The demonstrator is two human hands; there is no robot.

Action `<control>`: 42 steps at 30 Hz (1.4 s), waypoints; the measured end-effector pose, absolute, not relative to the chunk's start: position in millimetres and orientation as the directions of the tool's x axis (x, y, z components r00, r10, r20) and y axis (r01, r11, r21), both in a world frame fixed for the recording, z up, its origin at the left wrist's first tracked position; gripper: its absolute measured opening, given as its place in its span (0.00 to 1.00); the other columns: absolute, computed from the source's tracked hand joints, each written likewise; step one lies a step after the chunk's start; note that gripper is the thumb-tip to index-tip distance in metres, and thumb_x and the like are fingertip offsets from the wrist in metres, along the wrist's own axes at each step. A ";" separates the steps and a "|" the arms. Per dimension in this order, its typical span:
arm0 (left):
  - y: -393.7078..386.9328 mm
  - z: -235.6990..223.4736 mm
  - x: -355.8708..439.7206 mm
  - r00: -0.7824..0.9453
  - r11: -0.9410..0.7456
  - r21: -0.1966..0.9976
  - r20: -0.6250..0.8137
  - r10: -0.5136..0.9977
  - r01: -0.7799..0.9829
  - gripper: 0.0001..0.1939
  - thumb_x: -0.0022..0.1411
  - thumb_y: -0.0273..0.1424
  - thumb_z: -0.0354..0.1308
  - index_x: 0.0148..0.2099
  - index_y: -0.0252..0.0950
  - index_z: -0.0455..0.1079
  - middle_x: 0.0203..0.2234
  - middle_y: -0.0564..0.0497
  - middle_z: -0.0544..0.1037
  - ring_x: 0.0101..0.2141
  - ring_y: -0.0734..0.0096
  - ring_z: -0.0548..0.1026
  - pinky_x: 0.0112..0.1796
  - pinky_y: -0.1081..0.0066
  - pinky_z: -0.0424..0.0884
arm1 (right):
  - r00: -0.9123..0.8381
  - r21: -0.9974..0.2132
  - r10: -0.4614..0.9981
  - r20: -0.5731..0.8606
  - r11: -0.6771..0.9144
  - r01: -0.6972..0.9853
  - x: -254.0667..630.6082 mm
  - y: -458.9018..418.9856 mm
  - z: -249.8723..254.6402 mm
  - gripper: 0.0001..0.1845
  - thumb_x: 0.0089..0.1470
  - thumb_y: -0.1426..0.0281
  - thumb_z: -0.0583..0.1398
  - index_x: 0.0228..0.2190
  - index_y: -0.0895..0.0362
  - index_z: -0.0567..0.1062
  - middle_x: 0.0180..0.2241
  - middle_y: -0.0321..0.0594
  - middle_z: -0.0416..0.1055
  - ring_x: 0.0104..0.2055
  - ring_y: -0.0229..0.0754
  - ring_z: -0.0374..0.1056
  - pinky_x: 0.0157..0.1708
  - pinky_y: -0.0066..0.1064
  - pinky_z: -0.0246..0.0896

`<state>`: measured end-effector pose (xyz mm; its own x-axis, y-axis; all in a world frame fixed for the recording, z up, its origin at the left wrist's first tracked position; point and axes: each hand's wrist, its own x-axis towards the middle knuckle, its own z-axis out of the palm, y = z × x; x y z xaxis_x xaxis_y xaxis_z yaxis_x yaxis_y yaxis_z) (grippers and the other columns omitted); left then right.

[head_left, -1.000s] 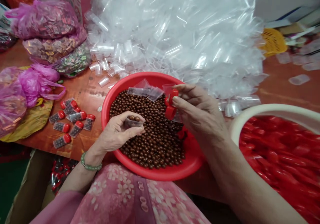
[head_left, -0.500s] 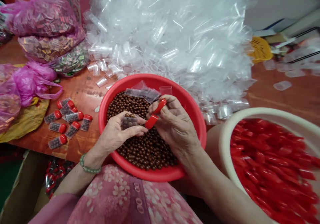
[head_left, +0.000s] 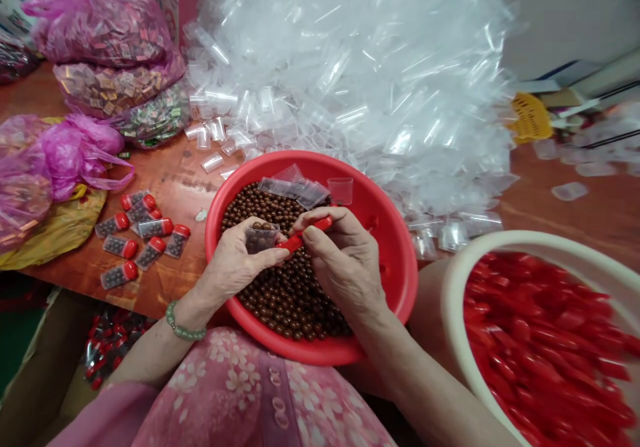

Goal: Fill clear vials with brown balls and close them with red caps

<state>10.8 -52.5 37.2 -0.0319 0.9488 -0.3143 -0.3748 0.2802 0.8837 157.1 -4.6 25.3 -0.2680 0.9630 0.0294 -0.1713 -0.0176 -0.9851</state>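
Left hand [head_left: 227, 267] pinches container [head_left: 260, 240] of balls [head_left: 263, 226] over basin [head_left: 409, 260], near edge of tabletop [head_left: 173, 184]; my right hand [head_left: 350, 260] grips red plastic [head_left: 296, 241] alongside; level hold needed.

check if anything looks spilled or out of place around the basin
No brown beads look spilled. Slightly odd: a few clear sleeves lie on them inside the red basin, apart from the big clear heap behind it. A small pale scrap also sits on the table.
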 end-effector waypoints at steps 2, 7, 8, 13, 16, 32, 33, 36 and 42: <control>-52.4 37.0 10.0 -0.063 0.256 0.903 -0.295 0.954 -0.344 0.13 0.48 0.27 0.68 0.35 0.33 0.69 0.30 0.56 0.76 0.31 0.80 0.72 0.38 0.76 0.68 | -0.238 -0.997 0.970 0.044 0.028 -0.071 158.5 -6.8 26.3 0.10 0.53 0.62 0.66 0.39 0.48 0.77 0.34 0.33 0.73 0.36 0.36 0.69 0.41 0.29 0.67; -53.8 33.8 9.1 -0.131 0.214 0.926 -0.265 0.955 -0.311 0.13 0.49 0.28 0.68 0.37 0.33 0.69 0.31 0.55 0.75 0.33 0.77 0.72 0.40 0.74 0.67 | -0.307 -0.966 0.943 0.127 0.188 0.176 166.9 -7.4 37.1 0.19 0.59 0.65 0.61 0.52 0.48 0.74 0.37 0.35 0.75 0.41 0.38 0.72 0.48 0.35 0.67; -53.9 33.5 9.1 -0.134 0.213 0.928 -0.263 0.955 -0.305 0.13 0.50 0.28 0.68 0.37 0.33 0.68 0.31 0.55 0.75 0.33 0.77 0.72 0.40 0.74 0.67 | -0.341 -0.942 0.926 0.160 0.246 0.226 169.2 -6.4 40.0 0.20 0.59 0.66 0.60 0.53 0.47 0.74 0.39 0.36 0.75 0.43 0.39 0.72 0.51 0.36 0.66; -52.4 35.8 9.3 -0.126 0.223 0.929 -0.269 0.955 -0.296 0.14 0.48 0.28 0.69 0.35 0.34 0.67 0.29 0.56 0.74 0.31 0.77 0.71 0.38 0.74 0.67 | -0.533 -0.846 0.816 0.225 0.434 0.309 174.9 -0.9 51.3 0.20 0.58 0.71 0.60 0.52 0.44 0.76 0.43 0.40 0.74 0.46 0.40 0.71 0.48 0.34 0.69; -51.2 37.4 10.1 -0.113 0.230 0.916 -0.280 0.953 -0.328 0.15 0.47 0.30 0.70 0.35 0.34 0.67 0.29 0.55 0.74 0.32 0.76 0.71 0.39 0.73 0.68 | -0.552 -0.854 0.810 0.198 0.419 0.308 172.3 -3.0 51.1 0.17 0.58 0.71 0.61 0.47 0.46 0.79 0.39 0.40 0.77 0.41 0.40 0.74 0.41 0.31 0.72; -51.6 34.5 9.8 0.039 0.290 0.893 -0.295 0.955 -0.346 0.09 0.53 0.26 0.64 0.35 0.32 0.67 0.28 0.55 0.73 0.30 0.78 0.71 0.36 0.74 0.67 | -0.492 -0.912 0.858 0.149 0.311 0.266 185.2 -7.1 40.2 0.14 0.55 0.71 0.64 0.44 0.48 0.81 0.42 0.38 0.81 0.43 0.42 0.77 0.45 0.35 0.74; -51.8 34.2 10.0 0.071 0.311 0.880 -0.307 0.949 -0.359 0.10 0.54 0.28 0.64 0.36 0.32 0.67 0.28 0.53 0.74 0.31 0.77 0.72 0.37 0.73 0.68 | -0.462 -0.932 0.879 0.114 0.256 0.257 186.0 -2.2 42.3 0.13 0.55 0.70 0.64 0.43 0.48 0.81 0.41 0.38 0.81 0.42 0.42 0.77 0.45 0.35 0.74; -52.5 32.8 10.2 0.177 0.359 0.863 -0.315 0.932 -0.355 0.13 0.56 0.34 0.65 0.37 0.31 0.67 0.27 0.51 0.75 0.29 0.76 0.74 0.34 0.72 0.70 | -0.405 -0.962 0.909 0.098 0.192 0.196 180.7 9.1 49.1 0.11 0.51 0.68 0.67 0.39 0.49 0.82 0.39 0.37 0.81 0.40 0.42 0.77 0.43 0.35 0.74; -52.8 27.9 9.5 0.228 0.360 0.857 -0.292 0.929 -0.368 0.17 0.54 0.38 0.67 0.39 0.31 0.68 0.26 0.53 0.74 0.27 0.77 0.73 0.32 0.73 0.70 | -0.516 -0.953 0.842 0.160 0.268 0.141 158.1 19.3 57.1 0.08 0.49 0.65 0.69 0.34 0.50 0.82 0.33 0.37 0.80 0.35 0.41 0.76 0.37 0.34 0.74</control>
<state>9.5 -52.8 27.9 0.2284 0.9289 -0.2915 -0.3683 0.3596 0.8574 158.1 19.3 57.1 -0.5158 0.8416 0.1602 0.1413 0.2679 -0.9530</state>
